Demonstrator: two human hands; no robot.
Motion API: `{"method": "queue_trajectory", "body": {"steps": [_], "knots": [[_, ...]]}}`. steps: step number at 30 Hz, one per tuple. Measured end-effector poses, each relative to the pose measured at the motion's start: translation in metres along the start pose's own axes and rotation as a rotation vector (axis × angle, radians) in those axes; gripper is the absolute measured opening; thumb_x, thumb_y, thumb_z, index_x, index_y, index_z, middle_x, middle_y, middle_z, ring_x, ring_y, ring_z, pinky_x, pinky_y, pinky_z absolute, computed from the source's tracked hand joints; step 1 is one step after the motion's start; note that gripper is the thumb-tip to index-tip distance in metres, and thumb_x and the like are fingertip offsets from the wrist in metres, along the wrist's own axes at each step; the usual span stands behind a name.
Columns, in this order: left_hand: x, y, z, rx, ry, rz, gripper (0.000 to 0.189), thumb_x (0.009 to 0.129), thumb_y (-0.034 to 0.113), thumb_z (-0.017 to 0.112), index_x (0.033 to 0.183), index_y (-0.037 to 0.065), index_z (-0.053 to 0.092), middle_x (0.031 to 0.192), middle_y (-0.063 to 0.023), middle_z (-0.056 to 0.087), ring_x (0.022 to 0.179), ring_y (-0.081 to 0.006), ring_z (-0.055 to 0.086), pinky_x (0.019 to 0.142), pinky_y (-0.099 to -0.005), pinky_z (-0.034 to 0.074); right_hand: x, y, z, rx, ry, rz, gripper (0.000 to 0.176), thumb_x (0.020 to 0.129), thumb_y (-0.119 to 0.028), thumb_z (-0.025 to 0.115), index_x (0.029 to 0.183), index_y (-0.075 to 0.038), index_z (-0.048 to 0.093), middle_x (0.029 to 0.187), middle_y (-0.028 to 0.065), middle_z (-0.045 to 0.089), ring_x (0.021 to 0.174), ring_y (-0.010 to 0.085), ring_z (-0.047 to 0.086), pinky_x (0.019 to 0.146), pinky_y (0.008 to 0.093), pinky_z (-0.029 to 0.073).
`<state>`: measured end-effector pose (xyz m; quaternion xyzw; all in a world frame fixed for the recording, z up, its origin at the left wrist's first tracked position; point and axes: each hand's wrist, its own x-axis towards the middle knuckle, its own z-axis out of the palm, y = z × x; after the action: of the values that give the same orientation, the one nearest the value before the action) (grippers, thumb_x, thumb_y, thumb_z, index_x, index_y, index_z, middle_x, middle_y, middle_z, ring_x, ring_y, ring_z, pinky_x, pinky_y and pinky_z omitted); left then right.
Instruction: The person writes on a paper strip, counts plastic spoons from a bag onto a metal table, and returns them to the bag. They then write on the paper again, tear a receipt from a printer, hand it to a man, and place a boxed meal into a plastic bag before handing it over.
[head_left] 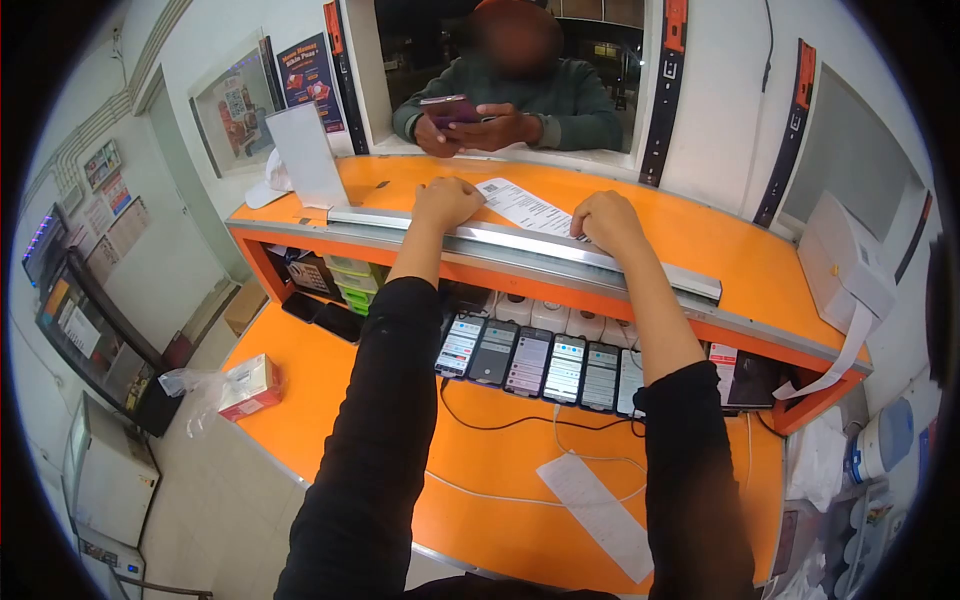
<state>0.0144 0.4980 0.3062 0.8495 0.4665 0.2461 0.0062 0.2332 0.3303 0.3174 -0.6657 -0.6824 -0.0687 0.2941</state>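
Observation:
A long printed receipt [528, 206] lies on the upper orange counter, between my two hands. My left hand [448, 203] is closed, its curled fingers at the receipt's left edge; their tips are partly hidden. At the receipt's right end, the fingers of my right hand [608, 222] are bent and pinch the paper's near corner. Both forearms reach across a metal rail [560, 247] along the counter's near side. Beneath them, several phones with lit screens [527, 362] stand in a row on the lower desk.
Across the counter, a person [580, 105] holds a phone [450, 110] at the window opening. A white printer-like box [845, 260] with hanging paper stands right. A white upright sign [305, 155] is left. Below lie a red-and-white box [250, 387], cables and a paper strip [598, 515].

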Motion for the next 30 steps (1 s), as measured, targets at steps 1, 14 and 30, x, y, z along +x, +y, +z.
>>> {"method": "queue_trajectory", "body": {"steps": [1, 14, 30], "knots": [[-0.003, -0.002, 0.004, 0.001, -0.002, -0.001, 0.034, 0.08, 0.044, 0.053, 0.098, 0.024, 0.075, 0.105, -0.008, 0.069, 0.106, -0.0278, 0.06, 0.099, -0.0436, 0.035, -0.004, 0.0, 0.003, 0.0, -0.016, 0.012, 0.019, 0.064, -0.005, 0.056, 0.064, -0.012, 0.073, 0.072, 0.011, 0.068, 0.071, 0.0264, 0.065, 0.071, 0.036, 0.051], [-0.007, -0.003, -0.002, -0.101, 0.132, 0.072, 0.058, 0.077, 0.041, 0.059, 0.13, 0.02, 0.054, 0.133, -0.0125, 0.051, 0.127, -0.029, 0.045, 0.106, -0.0504, 0.028, -0.003, -0.003, 0.003, 0.041, 0.163, -0.027, 0.022, 0.069, 0.001, 0.054, 0.073, -0.01, 0.072, 0.081, 0.0092, 0.067, 0.079, 0.0263, 0.063, 0.073, 0.0372, 0.05], [-0.026, 0.003, 0.004, -0.17, 0.978, 0.066, 0.037, 0.074, 0.02, 0.061, 0.106, 0.002, 0.053, 0.101, -0.0152, 0.054, 0.103, -0.0329, 0.049, 0.094, -0.0456, 0.035, -0.048, 0.011, -0.003, -0.071, 0.479, 0.006, 0.032, 0.074, 0.003, 0.054, 0.101, -0.01, 0.062, 0.099, 0.0119, 0.059, 0.097, 0.0313, 0.055, 0.084, 0.0428, 0.045]]}}
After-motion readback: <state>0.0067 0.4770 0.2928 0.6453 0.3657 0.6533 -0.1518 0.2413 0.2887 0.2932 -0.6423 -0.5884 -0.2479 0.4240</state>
